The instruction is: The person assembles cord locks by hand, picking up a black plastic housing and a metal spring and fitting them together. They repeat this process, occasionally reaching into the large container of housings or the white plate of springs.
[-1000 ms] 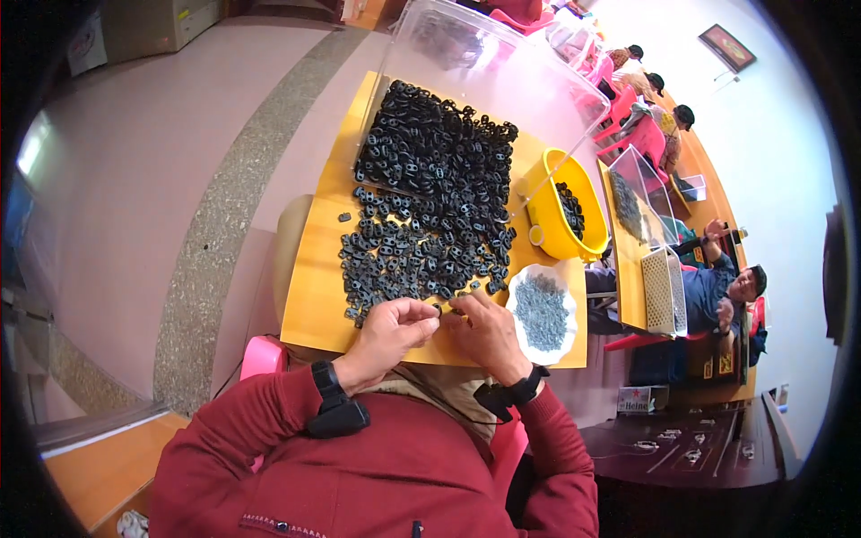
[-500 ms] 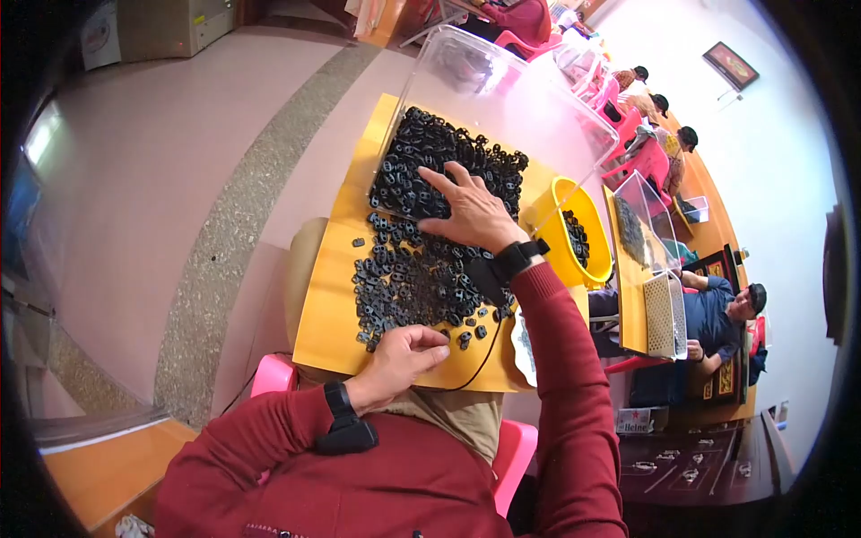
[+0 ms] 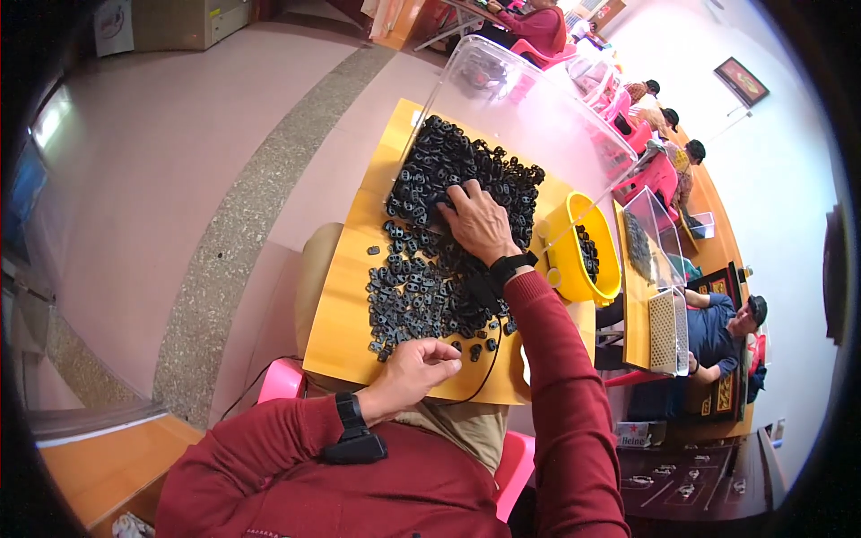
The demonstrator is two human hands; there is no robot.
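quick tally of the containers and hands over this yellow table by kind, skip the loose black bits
Round yellow plastic bucket: 1
Clear plastic bin, tilted at the table's far edge: 1
Left hand, loosely closed: 1
Right hand, spread on the small black parts: 1
Total: 4

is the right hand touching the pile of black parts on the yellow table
Touching. The head view shows the right hand laid palm down on the pile of small black parts, fingers spread and pressed into them, no gap visible.

Small black rubber parts [image 3: 439, 242] lie heaped and scattered across the yellow table [image 3: 345, 332].
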